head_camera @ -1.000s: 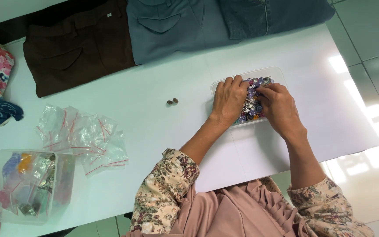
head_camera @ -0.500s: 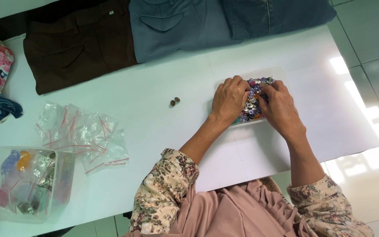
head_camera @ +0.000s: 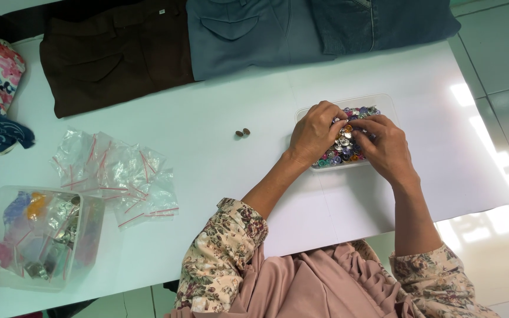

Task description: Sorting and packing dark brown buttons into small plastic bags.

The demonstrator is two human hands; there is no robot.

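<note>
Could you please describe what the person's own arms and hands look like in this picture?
Both arms wear elbow-length sleeves of beige cloth printed with dark red and green flowers, the left sleeve and the right sleeve. The forearms are bare below them. The left hand and right hand wear no gloves, and no rings or watch are visible. A plain dusty-pink garment covers the chest.

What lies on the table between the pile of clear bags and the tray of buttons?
In the head view, two small brown buttons lie between the clear bags and the tray; otherwise bare white table.
</note>
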